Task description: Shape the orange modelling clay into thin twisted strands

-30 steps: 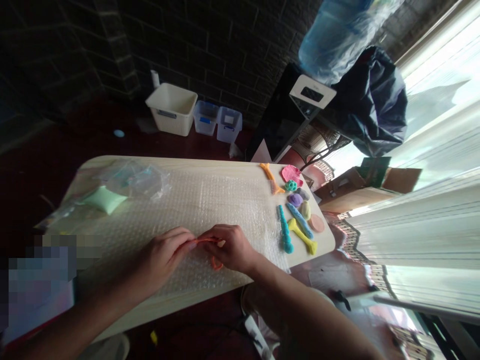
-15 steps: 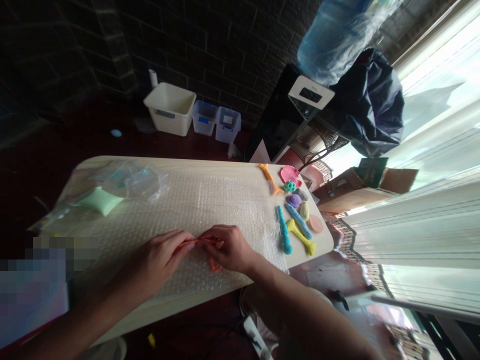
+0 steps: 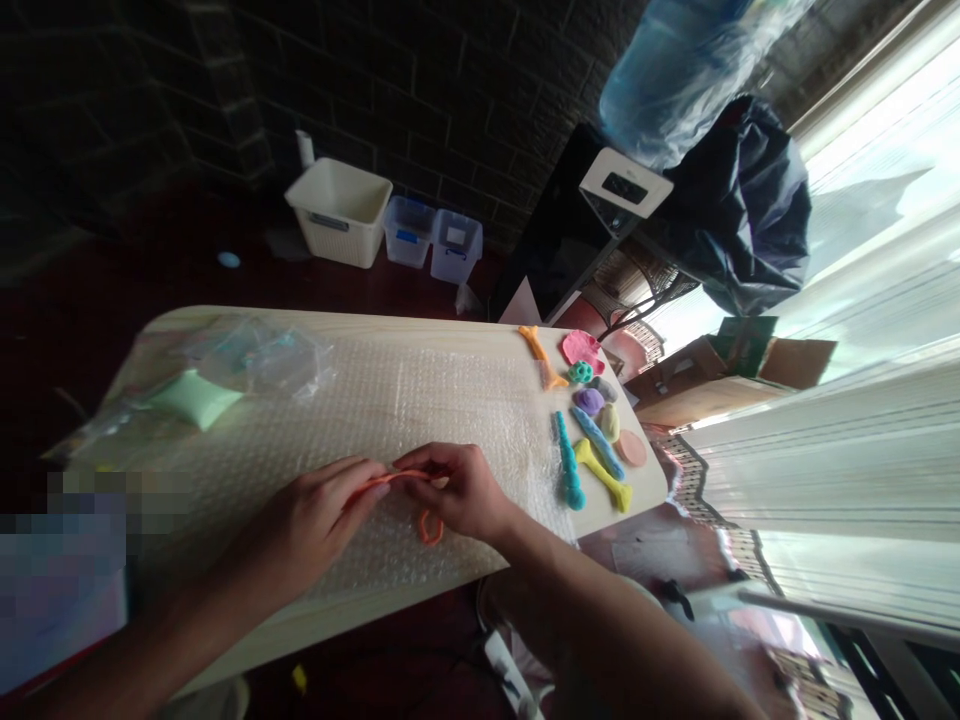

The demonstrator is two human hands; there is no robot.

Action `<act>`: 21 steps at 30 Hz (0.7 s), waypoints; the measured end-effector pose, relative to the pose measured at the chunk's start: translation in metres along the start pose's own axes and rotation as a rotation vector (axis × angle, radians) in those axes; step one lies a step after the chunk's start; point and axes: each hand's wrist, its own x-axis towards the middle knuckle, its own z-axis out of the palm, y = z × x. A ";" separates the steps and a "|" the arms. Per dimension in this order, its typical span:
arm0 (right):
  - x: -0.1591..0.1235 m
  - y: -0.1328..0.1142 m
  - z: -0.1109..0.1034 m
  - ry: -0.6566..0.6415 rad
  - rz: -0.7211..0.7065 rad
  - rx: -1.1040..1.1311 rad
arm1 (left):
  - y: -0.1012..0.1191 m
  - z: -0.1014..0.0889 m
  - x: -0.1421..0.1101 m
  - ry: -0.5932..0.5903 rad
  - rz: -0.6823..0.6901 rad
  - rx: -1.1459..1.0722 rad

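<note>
My left hand (image 3: pixel 315 520) and my right hand (image 3: pixel 457 490) meet near the front edge of a pale table (image 3: pixel 450 325), over a sheet of bubble wrap (image 3: pixel 390 410). Both pinch a thin orange clay strand (image 3: pixel 397 479) stretched between their fingertips. The strand's other end curls into a loop (image 3: pixel 429 528) below my right hand on the wrap.
Several coloured clay shapes (image 3: pixel 592 420) lie in rows at the table's right end. A green clay pad (image 3: pixel 193 398) and clear plastic bags (image 3: pixel 270 355) sit at the left end. On the floor behind stand a white basket (image 3: pixel 339 210) and two clear bins (image 3: pixel 433 243).
My hands and the orange strand stay almost in place; the fingers shift slightly along the strand. The view has drifted a little.
</note>
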 end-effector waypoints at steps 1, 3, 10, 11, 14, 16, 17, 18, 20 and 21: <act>0.000 0.000 0.000 -0.008 0.001 0.013 | 0.001 -0.001 0.000 0.001 -0.001 0.012; 0.001 -0.001 0.000 -0.023 -0.006 -0.006 | 0.002 -0.003 0.000 0.001 -0.007 0.037; 0.001 -0.006 -0.002 -0.021 -0.062 -0.152 | -0.005 0.000 0.001 0.003 0.002 0.080; 0.001 -0.005 -0.002 -0.023 -0.070 -0.159 | -0.005 0.000 0.001 0.011 0.006 0.083; 0.000 -0.002 -0.002 -0.043 -0.100 -0.193 | -0.006 0.002 0.001 0.010 0.011 0.092; 0.000 -0.002 -0.002 -0.051 -0.104 -0.214 | -0.006 0.002 0.001 0.004 0.009 0.101; 0.000 -0.002 -0.002 -0.049 -0.100 -0.218 | -0.006 0.002 0.001 0.003 0.009 0.106; 0.000 -0.002 -0.002 -0.043 -0.094 -0.218 | -0.006 0.002 0.001 0.008 0.010 0.111; 0.001 -0.002 -0.001 -0.026 -0.083 -0.219 | -0.007 0.001 0.001 0.022 0.005 0.118; 0.002 -0.002 -0.001 -0.017 -0.079 -0.221 | -0.008 0.000 0.001 0.034 -0.004 0.123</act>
